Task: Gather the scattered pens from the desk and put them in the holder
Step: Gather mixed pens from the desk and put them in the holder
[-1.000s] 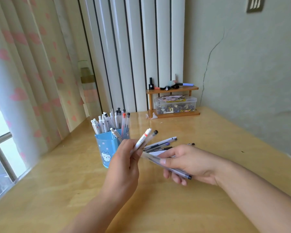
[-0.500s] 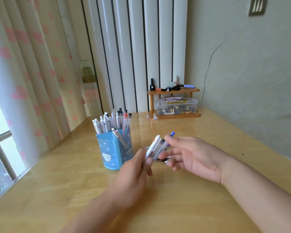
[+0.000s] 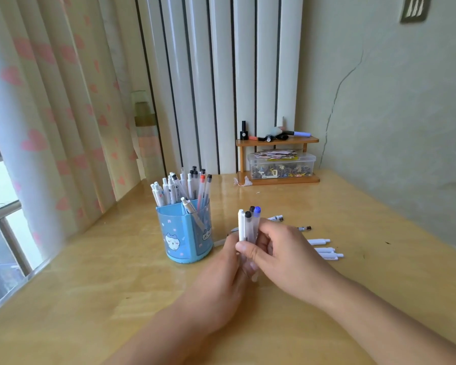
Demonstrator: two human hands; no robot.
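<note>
Glossy wooden desk (image 3: 95, 285). Blue pen holder (image 3: 185, 237) around 11 o'clock from center, stuffed with pens. Loose pens (image 3: 324, 250) lying at 2 o'clock. Small wooden shelf (image 3: 277, 180) way back at 12, clear box (image 3: 282, 165) on its base.

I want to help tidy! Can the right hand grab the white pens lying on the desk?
Probably not yet: the right hand is busy gripping the upright bundle of pens with the left hand. The white pens lie close, unblocked.

Glossy wooden desk (image 3: 116, 272), plastic holder (image 3: 179, 233)
</note>
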